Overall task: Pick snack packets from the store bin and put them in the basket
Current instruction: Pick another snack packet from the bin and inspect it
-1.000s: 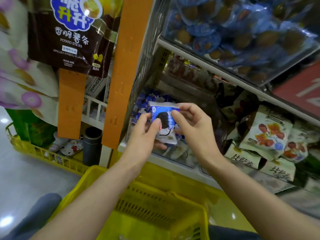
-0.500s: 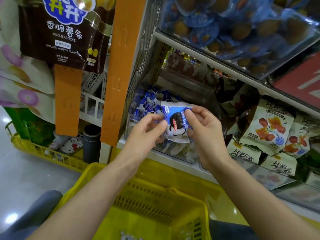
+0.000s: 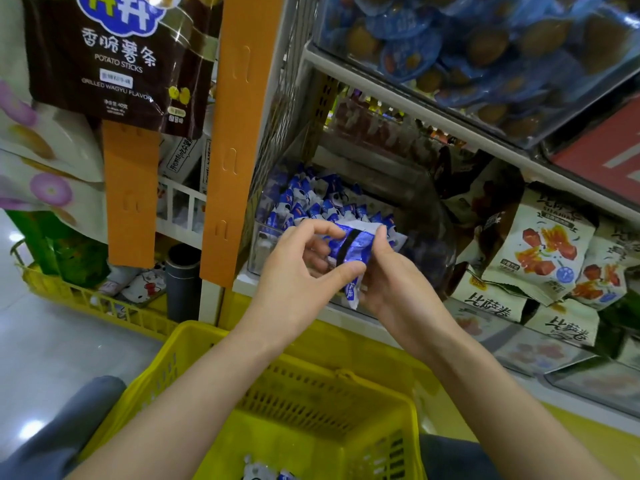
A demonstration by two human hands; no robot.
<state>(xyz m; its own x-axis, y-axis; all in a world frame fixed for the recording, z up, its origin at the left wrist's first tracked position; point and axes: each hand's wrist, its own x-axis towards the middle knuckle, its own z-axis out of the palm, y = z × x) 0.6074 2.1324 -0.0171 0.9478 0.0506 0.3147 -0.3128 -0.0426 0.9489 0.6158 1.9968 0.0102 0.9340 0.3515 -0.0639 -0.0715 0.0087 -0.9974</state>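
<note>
Basket (image 3: 311,403) waits below my arms, with the bin (image 3: 257,252) ahead. Left hand (image 3: 298,271) and right hand (image 3: 391,284) both pinch one packet (image 3: 349,252) just in front of the bin. I judge it light, crinkly and slick. A sealed edge gives the safest hold and spares the brittle middle.

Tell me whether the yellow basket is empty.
No, at least one blue-and-white packet lies on the floor of the yellow basket.
</note>
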